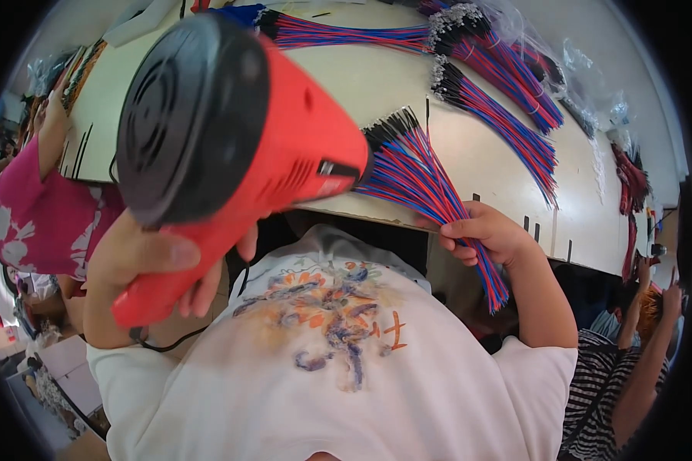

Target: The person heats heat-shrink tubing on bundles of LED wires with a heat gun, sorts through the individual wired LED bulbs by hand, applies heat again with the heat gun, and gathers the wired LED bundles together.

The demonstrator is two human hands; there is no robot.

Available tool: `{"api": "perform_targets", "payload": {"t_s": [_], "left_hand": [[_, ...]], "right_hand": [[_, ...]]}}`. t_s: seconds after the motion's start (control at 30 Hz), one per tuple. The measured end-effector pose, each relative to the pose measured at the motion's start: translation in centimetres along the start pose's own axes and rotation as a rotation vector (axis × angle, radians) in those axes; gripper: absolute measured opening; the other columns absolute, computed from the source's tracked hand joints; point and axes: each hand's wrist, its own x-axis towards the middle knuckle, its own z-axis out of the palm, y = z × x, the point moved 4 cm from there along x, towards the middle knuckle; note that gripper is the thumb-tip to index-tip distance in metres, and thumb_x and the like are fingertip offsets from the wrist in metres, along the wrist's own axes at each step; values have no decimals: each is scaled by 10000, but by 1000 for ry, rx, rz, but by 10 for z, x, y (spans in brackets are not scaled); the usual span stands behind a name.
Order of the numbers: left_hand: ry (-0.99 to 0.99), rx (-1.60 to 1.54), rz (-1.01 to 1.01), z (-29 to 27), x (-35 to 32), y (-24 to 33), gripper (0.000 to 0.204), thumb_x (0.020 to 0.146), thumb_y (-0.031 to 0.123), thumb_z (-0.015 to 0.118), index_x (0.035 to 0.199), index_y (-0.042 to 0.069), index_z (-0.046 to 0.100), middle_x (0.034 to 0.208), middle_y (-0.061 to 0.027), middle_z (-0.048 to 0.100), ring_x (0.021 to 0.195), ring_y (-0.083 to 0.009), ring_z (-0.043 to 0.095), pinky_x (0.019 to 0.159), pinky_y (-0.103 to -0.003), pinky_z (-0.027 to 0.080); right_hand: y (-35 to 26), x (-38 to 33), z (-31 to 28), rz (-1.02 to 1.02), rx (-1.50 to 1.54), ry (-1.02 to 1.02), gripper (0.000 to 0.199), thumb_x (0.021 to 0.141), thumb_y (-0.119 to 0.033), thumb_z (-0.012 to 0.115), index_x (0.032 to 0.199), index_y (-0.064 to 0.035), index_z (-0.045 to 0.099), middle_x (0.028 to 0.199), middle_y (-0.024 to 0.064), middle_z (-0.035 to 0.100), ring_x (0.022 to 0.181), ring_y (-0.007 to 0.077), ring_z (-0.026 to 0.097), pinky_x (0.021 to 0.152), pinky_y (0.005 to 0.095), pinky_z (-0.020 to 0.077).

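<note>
My left hand (150, 257) is wrapped round the handle of a red and black heat gun (300, 142), which takes up much of the left side. Its dark nozzle points right, at a fanned bundle of red and blue wires (423, 180). The black-sleeved ends of that bundle lie near the nozzle, partly hidden behind it. My right hand (488, 230) grips the bundle lower down, at the table's front edge, with the wire tails hanging below my fingers. A power cord (177, 340) runs from the bottom of the heat gun's handle.
On the pale table (361, 73) lie more red and blue wire bundles (507, 123), with another bundle (346, 34) along the back. Clear plastic bags (592, 84) sit at the far right. One person in a magenta top (38, 207) is at left, another in stripes (615, 384) at right.
</note>
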Motion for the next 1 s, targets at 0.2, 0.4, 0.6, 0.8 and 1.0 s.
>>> {"api": "perform_targets", "payload": {"t_s": [0.2, 0.4, 0.6, 0.8, 1.0], "left_hand": [[-56, -11, 143, 11, 51, 37, 768, 758, 426, 650, 1154, -190, 421, 903, -219, 555, 356, -191, 541, 278, -218, 414], [0, 172, 197, 37, 85, 63, 746, 796, 480, 551, 1191, -143, 433, 920, -188, 574, 408, -150, 570, 314, -176, 438], [-74, 84, 248, 9, 72, 70, 669, 774, 420, 585, 1154, -124, 498, 852, -159, 602, 460, -129, 549, 377, -205, 415], [482, 317, 561, -78, -10, 47, 603, 757, 333, 651, 1171, -84, 516, 931, -124, 600, 655, -158, 602, 589, -234, 480], [1144, 1220, 649, -128, -29, 17, 589, 706, 75, 729, 1257, 33, 525, 1174, -138, 612, 1083, -268, 600, 930, -335, 455]], "right_hand": [[-3, 1, 0, 3, -31, -4, 429, 846, -139, 600, 1237, 27, 543, 690, 17, 534, 481, 68, 435, 419, 209, 339], [-5, 1, -1, 5, -65, -71, 360, 863, -163, 607, 1192, -22, 566, 729, 12, 539, 525, 67, 461, 453, 228, 352], [-15, -13, -6, -2, 48, -121, 329, 869, -175, 616, 1163, -33, 572, 714, 0, 500, 505, 54, 425, 438, 216, 325], [-103, -22, 10, -311, -565, 259, 234, 885, -166, 622, 1072, -28, 593, 623, -28, 463, 459, 42, 391, 411, 211, 312], [-222, 44, 33, -1009, -1595, 877, 381, 888, -266, 611, 1204, -72, 526, 914, 199, 635, 872, 374, 604, 739, 439, 476]]}}
